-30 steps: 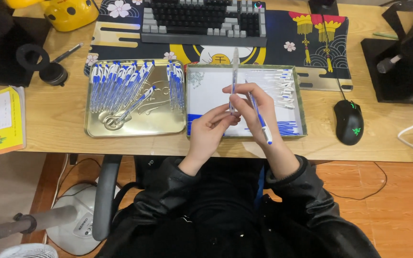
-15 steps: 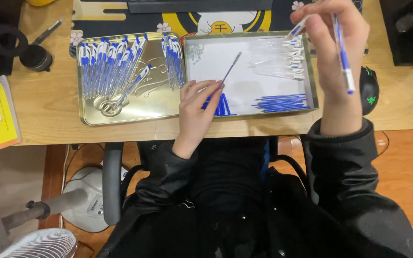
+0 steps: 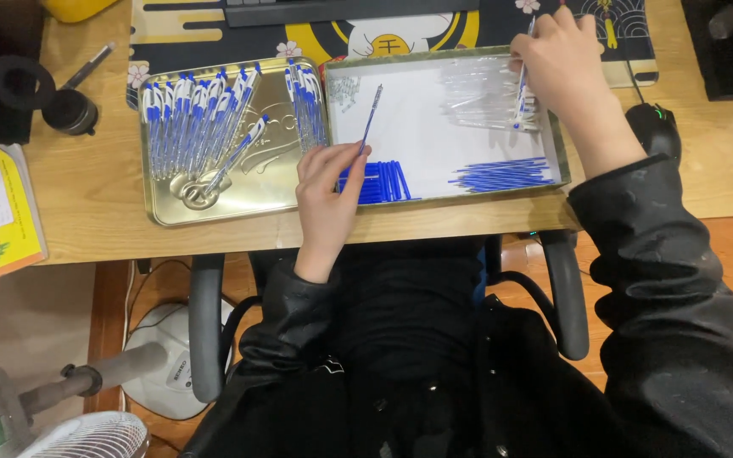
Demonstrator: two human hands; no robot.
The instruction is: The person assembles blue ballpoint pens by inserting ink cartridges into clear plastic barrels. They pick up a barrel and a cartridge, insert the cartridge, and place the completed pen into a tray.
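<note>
The right hand, raised with a blue pen half a second before, had come down onto the clear barrels, its grip closed on that pen. The left hand still pinched a thin refill, angled up above its grip over the white-lined tray.

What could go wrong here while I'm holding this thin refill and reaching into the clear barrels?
The left hand pinches only the lower end of the thin refill, so its long free end might bend or slip. The right hand reaches into the loose pile of clear barrels, and may scatter them across the white tray. The right sleeve hangs near the tray's corner and might nudge it.
</note>
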